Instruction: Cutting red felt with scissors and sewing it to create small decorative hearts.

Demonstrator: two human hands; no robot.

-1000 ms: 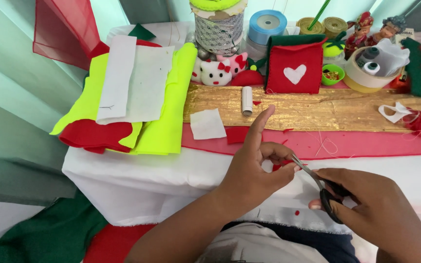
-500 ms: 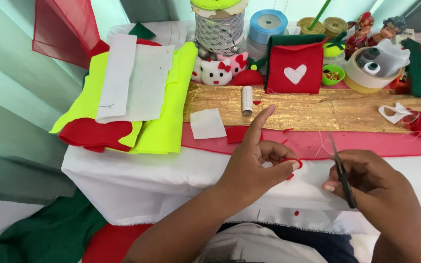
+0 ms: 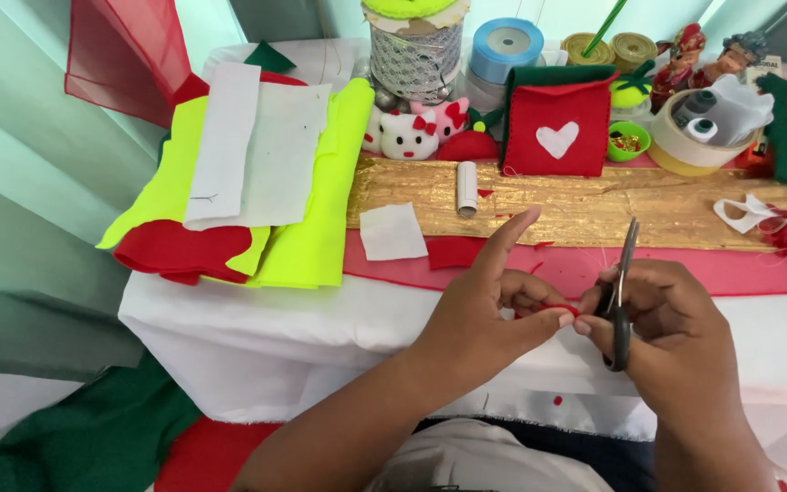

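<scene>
1. Head view — left hand (image 3: 494,314) pinched on a tiny red felt scrap (image 3: 565,312), thumb and middle finger pressed together on it, index finger stuck straight up and out of the way; held just above the near edge of the desk (image 3: 257,337), in front of the chest, likely so the small piece sits close under the eyes.
2. Right hand (image 3: 662,333) closed around the scissors (image 3: 621,292), fingers through the black handles, blades together and pointing upward, away from the scrap; fingertips of both hands nearly touching around the felt — looks like a pause to turn or check the piece rather than a cut.
3. Stock kept within reach further back: neon yellow felt (image 3: 307,210) stacked with white sheets (image 3: 248,155) over red felt (image 3: 179,251), a small white square (image 3: 392,231), a white thread spool (image 3: 467,188) lying on the gold cloth strip (image 3: 594,205), a red pouch with a white heart (image 3: 557,128) standing upright behind.
4. Against the earlier frames: scissors lying low and slanted towards the scrap a second ago, swung up half a second later, now vertical and drawn in closer to the left hand; left index finger raised throughout; things on the desk unmoved.
</scene>
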